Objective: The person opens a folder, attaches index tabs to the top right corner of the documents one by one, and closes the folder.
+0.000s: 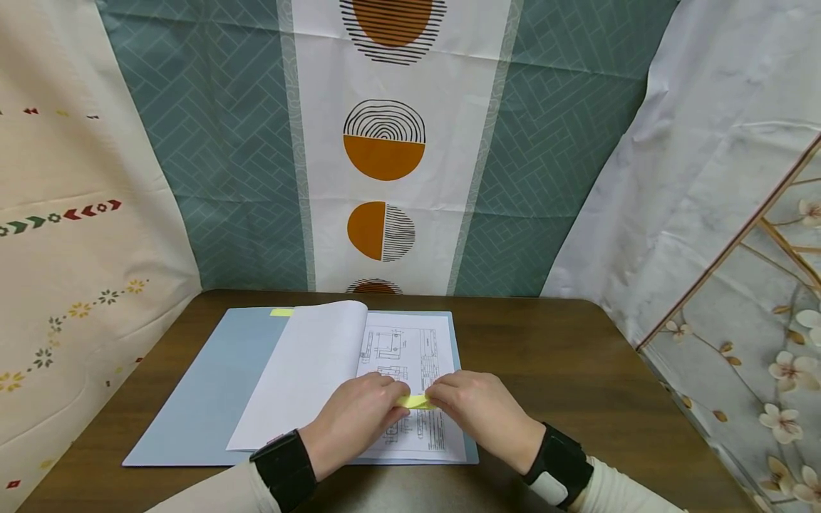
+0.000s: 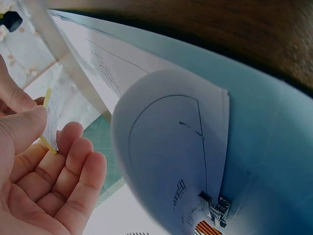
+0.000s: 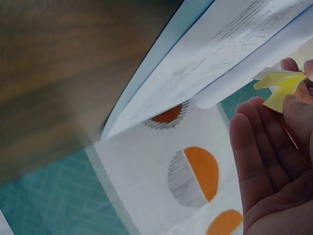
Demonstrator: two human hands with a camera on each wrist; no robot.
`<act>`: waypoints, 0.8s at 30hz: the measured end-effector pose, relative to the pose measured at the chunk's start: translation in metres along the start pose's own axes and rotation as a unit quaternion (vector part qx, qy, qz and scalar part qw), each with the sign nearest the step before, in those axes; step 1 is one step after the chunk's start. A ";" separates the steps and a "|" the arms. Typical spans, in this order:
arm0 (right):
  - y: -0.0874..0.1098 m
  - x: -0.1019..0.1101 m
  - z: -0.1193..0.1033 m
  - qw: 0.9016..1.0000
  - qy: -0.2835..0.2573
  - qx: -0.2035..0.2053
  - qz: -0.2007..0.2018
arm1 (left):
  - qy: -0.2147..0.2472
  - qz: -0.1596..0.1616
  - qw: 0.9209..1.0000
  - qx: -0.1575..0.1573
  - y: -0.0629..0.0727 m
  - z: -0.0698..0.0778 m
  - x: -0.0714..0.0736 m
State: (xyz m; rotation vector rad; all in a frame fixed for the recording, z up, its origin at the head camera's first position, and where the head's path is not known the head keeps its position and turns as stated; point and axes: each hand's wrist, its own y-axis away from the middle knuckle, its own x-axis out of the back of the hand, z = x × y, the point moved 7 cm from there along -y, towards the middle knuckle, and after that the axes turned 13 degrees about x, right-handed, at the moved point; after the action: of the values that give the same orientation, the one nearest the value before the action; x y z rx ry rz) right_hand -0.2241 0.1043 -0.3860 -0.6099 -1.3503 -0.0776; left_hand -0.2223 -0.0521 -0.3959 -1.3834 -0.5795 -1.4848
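My left hand (image 1: 355,413) and right hand (image 1: 485,412) meet over an open blue folder (image 1: 212,385). Between them, thumbs and fingertips of both hands pinch a small yellow sticky note (image 1: 417,402). It looks bent or folded in the right wrist view, where two yellow flaps (image 3: 279,88) spread apart. Below the hands lies a printed page (image 1: 436,349) with technical line drawings. A white sheet (image 1: 308,363) is turned over to the left, its upper edge curling up. The left hand's other fingers (image 2: 80,183) are loosely bent, apart from the note.
Another yellow strip (image 1: 281,312) sticks at the folder's top edge, beside the turned sheet. In the left wrist view a metal clip (image 2: 215,205) holds the pages. The folder lies on a dark brown wooden table (image 1: 545,356), with patterned cloths (image 1: 256,142) hanging around it.
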 end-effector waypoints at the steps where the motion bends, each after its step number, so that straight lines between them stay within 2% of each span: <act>1: 0.000 0.001 -0.001 1.000 0.010 0.010 0.001 | 0.001 -0.001 1.000 0.001 0.000 0.000 0.000; 5: -0.001 0.002 -0.006 0.997 0.055 0.050 0.004 | 0.005 -0.003 1.000 0.001 -0.001 0.000 -0.001; 10: 0.001 0.003 -0.008 0.993 0.093 0.070 0.000 | 0.014 -0.003 1.000 0.000 0.000 -0.001 -0.002; 18: 0.002 0.004 -0.008 0.993 0.097 0.074 -0.007 | 0.020 -0.004 1.000 -0.005 0.001 0.001 -0.002; 24: 0.002 0.005 -0.008 0.992 0.096 0.079 0.007 | 0.017 -0.007 1.000 -0.004 0.002 0.002 -0.002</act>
State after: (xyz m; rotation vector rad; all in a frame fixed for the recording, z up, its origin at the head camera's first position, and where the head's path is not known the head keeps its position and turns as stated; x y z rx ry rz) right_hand -0.2152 0.1035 -0.3825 -0.4648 -1.1533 -0.0175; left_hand -0.2197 -0.0507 -0.3976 -1.3608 -0.5643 -1.5200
